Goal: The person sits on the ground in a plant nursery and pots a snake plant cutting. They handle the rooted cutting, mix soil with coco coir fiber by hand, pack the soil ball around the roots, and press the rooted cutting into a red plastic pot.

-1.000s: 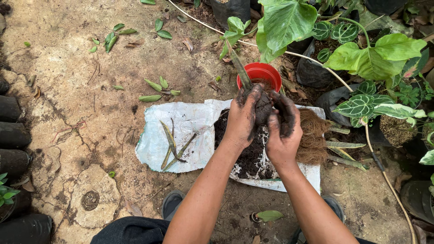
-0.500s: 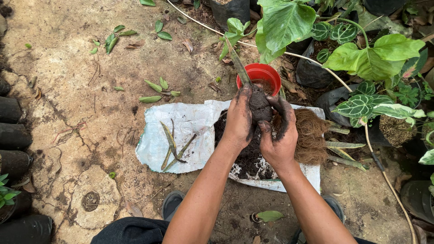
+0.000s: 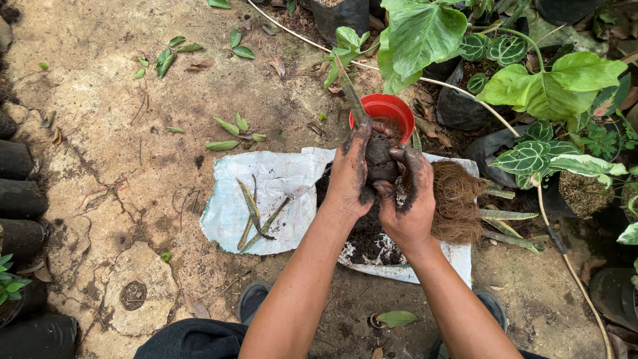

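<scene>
Soil ball (image 3: 380, 159): centre frame, just below the red pot (image 3: 392, 110); damp, crumbly, soft.
Hold: cup from both sides, gently.
Left hand (image 3: 351, 174): closed around the ball.
Right hand (image 3: 410, 199): closed around it too.

Both soil-blackened hands, the left hand (image 3: 351, 174) and the right hand (image 3: 409, 199), cup a dark root ball (image 3: 380, 159) with a green stem (image 3: 350, 98) above a white sack (image 3: 266, 199) spread on the ground. A red pot (image 3: 392, 108) stands just beyond, brown coconut fibre (image 3: 457, 201) at right.
</scene>
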